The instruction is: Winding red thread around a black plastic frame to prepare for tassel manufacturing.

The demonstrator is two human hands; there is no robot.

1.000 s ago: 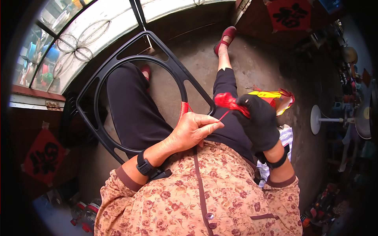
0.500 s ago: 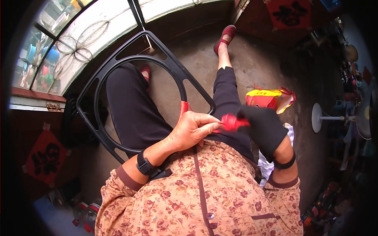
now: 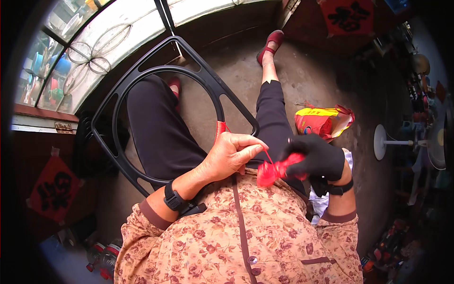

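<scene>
left hand (image 3: 234, 156) bare, pinching red cord (image 3: 268, 157) against black frame (image 3: 142, 80) on lap | right hand (image 3: 314, 158) gloved, clenched on cord bundle (image 3: 274, 171), apparently loose | bag (image 3: 324, 120) on floor

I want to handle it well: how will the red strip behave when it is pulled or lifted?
Probably floppy: the red strip bunches loosely in the gloved right hand. Likely light, since the left hand pinches a thin strand by fingertips. It seems to wrap easily around the black frame.
</scene>
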